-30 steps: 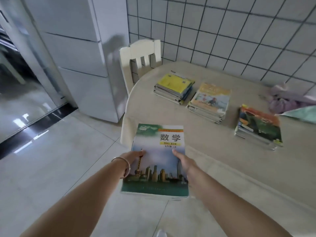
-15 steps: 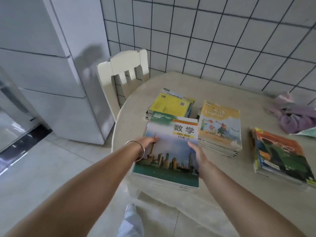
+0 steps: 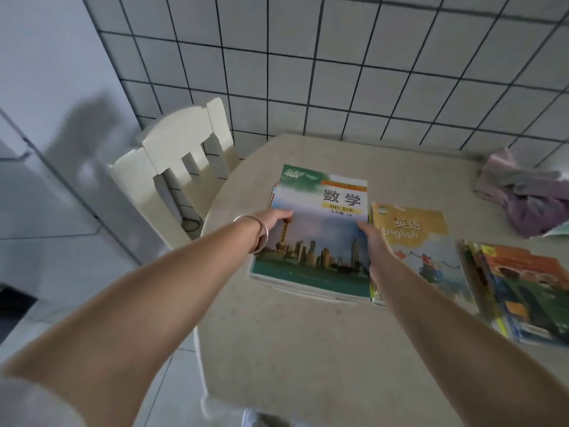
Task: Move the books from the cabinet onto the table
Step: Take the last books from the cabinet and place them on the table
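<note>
On the table (image 3: 308, 349), both hands' fingers grip a "SHU XUE" book (image 3: 320, 235) beside an "English" book (image 3: 421, 251).

Tiled corner with a pale counter and a cream chair

A wall (image 3: 354, 63) of white square tiles with dark grout runs behind a beige counter (image 3: 308, 349) with a rounded edge, its surface matte and faintly speckled. A cream wooden chair (image 3: 181, 155) with a slatted back stands at the counter's left end, against the tiles. Left of it rises a tall white cabinet (image 3: 46, 118) with dark seam lines, a soft grey shadow falling across its side. The floor (image 3: 172, 380) is pale glossy tile. Light is dim, cool and even.
</note>
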